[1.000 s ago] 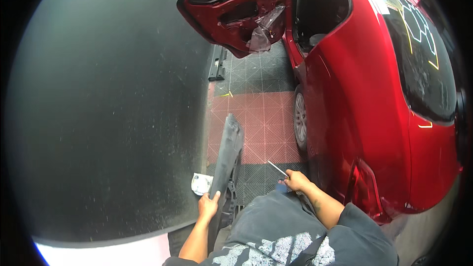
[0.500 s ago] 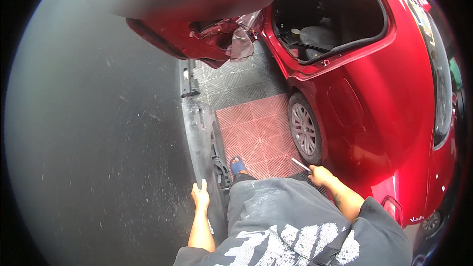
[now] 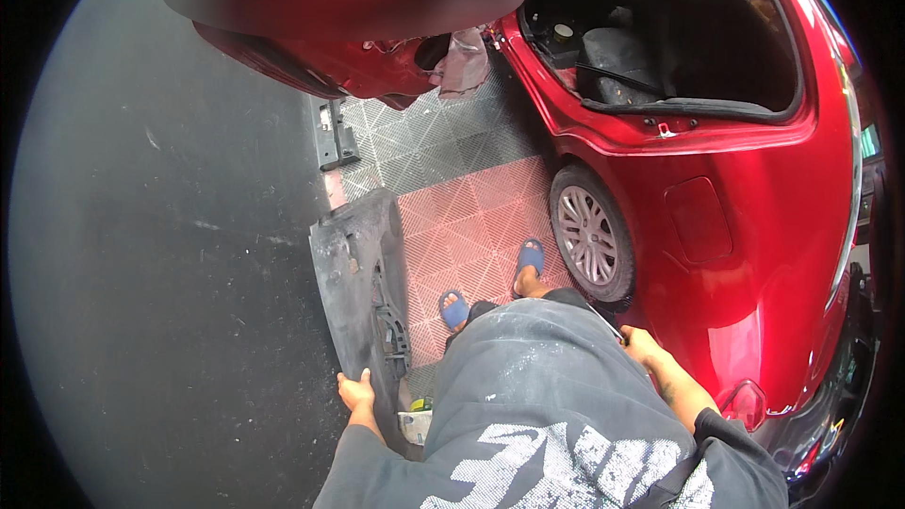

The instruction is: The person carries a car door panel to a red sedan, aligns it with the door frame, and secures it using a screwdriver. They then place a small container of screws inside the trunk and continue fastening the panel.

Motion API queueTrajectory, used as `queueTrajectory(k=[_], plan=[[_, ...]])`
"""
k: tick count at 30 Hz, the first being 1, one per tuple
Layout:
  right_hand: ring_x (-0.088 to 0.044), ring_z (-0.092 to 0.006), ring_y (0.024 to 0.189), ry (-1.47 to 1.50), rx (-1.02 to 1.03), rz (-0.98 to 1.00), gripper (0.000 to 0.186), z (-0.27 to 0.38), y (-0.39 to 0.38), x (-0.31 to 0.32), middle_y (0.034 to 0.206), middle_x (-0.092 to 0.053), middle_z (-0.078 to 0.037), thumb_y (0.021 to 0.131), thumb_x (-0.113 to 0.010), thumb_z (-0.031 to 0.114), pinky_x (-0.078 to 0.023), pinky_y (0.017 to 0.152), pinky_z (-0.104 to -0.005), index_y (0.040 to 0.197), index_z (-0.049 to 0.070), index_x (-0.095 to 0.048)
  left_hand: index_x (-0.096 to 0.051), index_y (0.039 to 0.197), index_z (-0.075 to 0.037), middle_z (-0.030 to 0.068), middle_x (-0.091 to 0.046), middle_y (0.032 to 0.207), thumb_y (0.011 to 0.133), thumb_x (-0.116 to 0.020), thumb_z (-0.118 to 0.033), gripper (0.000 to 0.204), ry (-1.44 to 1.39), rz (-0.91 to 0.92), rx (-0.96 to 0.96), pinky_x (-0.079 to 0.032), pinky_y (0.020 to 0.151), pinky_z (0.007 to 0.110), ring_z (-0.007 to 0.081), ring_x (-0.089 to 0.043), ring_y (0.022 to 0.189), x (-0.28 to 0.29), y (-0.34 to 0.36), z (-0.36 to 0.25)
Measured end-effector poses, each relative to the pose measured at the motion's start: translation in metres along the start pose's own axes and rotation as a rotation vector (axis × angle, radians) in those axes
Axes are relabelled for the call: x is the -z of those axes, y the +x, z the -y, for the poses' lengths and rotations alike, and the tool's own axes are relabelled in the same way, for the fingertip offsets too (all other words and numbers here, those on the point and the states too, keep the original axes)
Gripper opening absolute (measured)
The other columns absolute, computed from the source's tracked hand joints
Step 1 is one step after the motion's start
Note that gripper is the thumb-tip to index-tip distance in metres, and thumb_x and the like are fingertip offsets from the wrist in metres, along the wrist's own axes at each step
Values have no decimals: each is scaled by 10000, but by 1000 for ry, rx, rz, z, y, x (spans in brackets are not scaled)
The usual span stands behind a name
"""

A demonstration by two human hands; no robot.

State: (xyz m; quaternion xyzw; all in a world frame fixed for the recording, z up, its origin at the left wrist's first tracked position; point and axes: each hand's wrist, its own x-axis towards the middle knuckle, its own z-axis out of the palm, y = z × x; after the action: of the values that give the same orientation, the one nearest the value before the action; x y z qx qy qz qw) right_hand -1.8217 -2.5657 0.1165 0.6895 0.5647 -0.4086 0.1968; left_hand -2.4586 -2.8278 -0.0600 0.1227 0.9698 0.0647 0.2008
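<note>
A scuffed dark grey plastic car panel stands at my left side, against the dark wall. My left hand grips its near edge, thumb on top and the other fingers partly hidden. On the right, my right hand is closed round a slim tool with a thin metal shaft, like a screwdriver. Its handle is mostly covered by my fingers. That hand is beside the rear wheel of a red car, apart from the bodywork.
The car's door hangs open ahead, with torn film on its inner side. Red and grey floor tiles lie between car and wall. A dark bracket-like part stands by the wall. A small whitish package is near the panel's foot.
My view has shifted, and both feet now show. My left hand stays on the panel, which appears farther left. The tool in my right hand has come closer to my body.
</note>
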Motion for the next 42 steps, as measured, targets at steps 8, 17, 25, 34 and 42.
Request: queueTrajectory(k=[8, 17, 25, 34, 42], plan=[[-698, -266, 893, 27, 60, -53, 287, 7, 58, -9, 967, -741, -239, 960, -729, 278, -545, 828, -449, 1086, 25, -677, -507, 1505, -10, 279, -674, 1380, 904, -868, -299, 758, 188, 58, 238, -540, 1082, 507, 433, -663, 1290, 27, 8, -16], [-709, -234, 989, 7, 89, 34, 319, 39, 64, 7, 1057, -771, -234, 929, -748, 234, -540, 888, -407, 1131, -8, -699, -584, 1258, -23, 252, -760, 1163, 960, -786, -453, 560, 287, 19, 220, -584, 940, 545, 455, -742, 1096, 46, 25, -31], [-713, -260, 987, -40, 123, 74, 315, 48, 101, 12, 1046, -759, -243, 959, -714, 269, -536, 888, -417, 1114, -5, -690, -595, 1215, -43, 222, -780, 1078, 962, -790, -389, 471, 264, -13, 55, -582, 903, 545, 434, -758, 1043, 46, 52, -56], [-696, -221, 1088, 129, -21, -19, 272, 45, 121, -4, 1209, -764, -187, 1013, -572, 143, -534, 962, -401, 1218, 21, -705, -719, 950, -64, 178, -786, 932, 807, -886, -595, 574, 181, -68, 68, -586, 765, 555, 434, -766, 878, 35, 93, -51], [-731, -286, 1084, 149, -69, 22, 396, 112, 85, 17, 1132, -777, -219, 936, -738, 306, -537, 943, -426, 1203, 15, -701, -758, 847, -12, 210, -793, 944, 846, -849, -610, 604, 32, -23, 286, -569, 810, 565, 449, -754, 905, 3, 96, -44]])
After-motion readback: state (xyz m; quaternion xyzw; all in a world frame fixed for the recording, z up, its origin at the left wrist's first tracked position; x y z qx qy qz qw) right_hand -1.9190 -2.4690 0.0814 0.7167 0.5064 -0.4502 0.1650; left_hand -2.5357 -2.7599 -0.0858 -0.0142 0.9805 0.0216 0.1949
